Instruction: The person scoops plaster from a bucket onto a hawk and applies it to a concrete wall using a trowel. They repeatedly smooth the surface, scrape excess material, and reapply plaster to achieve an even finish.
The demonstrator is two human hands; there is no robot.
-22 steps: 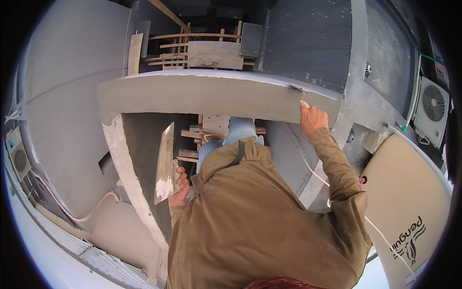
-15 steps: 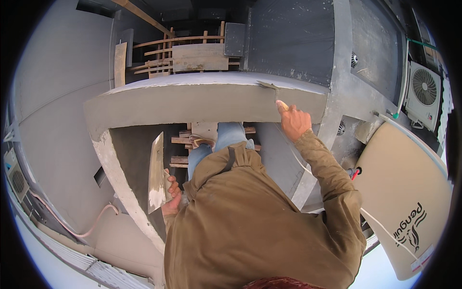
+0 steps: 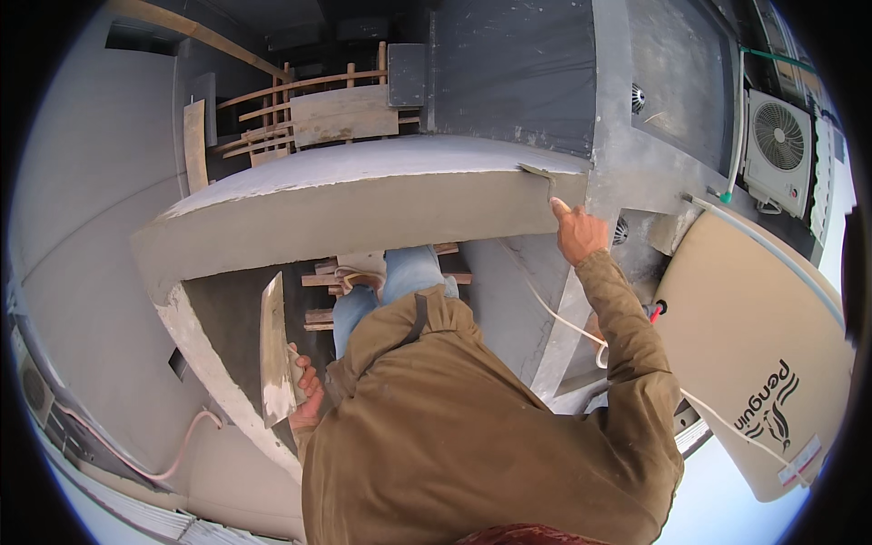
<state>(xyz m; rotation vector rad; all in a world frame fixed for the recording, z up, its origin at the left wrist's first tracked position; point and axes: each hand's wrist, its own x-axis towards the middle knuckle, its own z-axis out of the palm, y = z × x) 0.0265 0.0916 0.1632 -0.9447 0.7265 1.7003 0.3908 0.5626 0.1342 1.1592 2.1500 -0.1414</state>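
Note:
My right hand (image 3: 581, 238) is closed round the handle of a small trowel (image 3: 538, 171). The trowel's thin blade lies against the upper edge of a grey, freshly smoothed concrete beam (image 3: 363, 211), close to its right end where it meets a wall. Low on the left, my left hand (image 3: 307, 392) grips the back handle of a flat plastering float (image 3: 273, 354). The float is held on edge, its pale, mortar-smeared blade apart from the beam. Below the beam my legs, in light blue trousers, show in part.
Wooden slats (image 3: 320, 280) lie beneath the beam, and a rough whitish concrete edge (image 3: 227, 381) runs down at left. Bamboo scaffolding (image 3: 313, 84) stands beyond. At right are a large beige tank (image 3: 745, 336), a white cable (image 3: 545, 304) and an air-conditioner unit (image 3: 777, 150).
My right hand has drawn the trowel to the right along the beam's upper edge, nearer the wall. The whole view has shifted a little. My left hand still holds the float low at left.

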